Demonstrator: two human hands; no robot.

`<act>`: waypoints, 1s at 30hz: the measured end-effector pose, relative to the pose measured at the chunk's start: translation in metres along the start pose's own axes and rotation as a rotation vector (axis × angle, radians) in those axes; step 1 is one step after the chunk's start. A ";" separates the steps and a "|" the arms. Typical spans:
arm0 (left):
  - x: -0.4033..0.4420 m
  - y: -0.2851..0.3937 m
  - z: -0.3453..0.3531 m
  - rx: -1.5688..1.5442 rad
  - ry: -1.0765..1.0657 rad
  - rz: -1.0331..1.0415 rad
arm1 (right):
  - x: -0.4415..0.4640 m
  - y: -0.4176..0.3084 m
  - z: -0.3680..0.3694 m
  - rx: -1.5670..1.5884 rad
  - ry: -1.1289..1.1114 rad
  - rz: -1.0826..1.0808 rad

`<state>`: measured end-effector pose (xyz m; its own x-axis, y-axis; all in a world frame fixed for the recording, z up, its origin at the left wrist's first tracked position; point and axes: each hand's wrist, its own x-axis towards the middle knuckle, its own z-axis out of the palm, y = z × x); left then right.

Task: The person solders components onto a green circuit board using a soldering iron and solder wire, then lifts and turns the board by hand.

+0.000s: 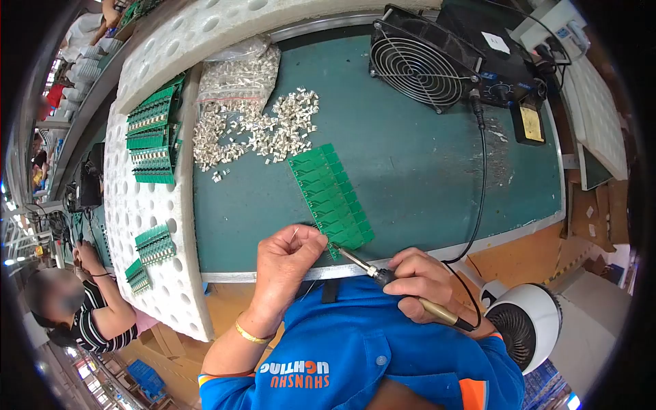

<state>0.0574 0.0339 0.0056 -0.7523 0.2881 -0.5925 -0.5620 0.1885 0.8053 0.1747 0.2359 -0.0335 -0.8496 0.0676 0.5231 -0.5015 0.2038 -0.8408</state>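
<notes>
A green circuit board panel (331,195) lies at a slant on the table, its near end by the front edge. My left hand (290,256) is closed in a pinch at the board's near left corner. A thin, shiny strand that looks like solder wire (295,233) shows at its fingers. In my right hand (422,283) is a soldering iron (437,312), gripped by its handle. Its tip points left and reaches the board's near end, close to my left fingertips. Whether tip and board touch, I cannot tell.
Small white connectors (283,126) lie piled beside a plastic bag (239,75) of them. White foam (154,212) at left holds green boards (154,242). A fan (417,65), soldering station (499,89) and sponge holder (530,123) stand at back right. Another person (102,307) sits at left.
</notes>
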 end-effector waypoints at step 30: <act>-0.001 -0.004 0.001 -0.024 -0.002 0.063 | -0.004 -0.008 -0.010 -0.095 0.002 -0.026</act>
<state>0.0607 0.0340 0.0029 -0.7860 0.3004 -0.5404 -0.5214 0.1475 0.8404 0.1833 0.2441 -0.0276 -0.8361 0.0628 0.5449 -0.5057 0.2968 -0.8101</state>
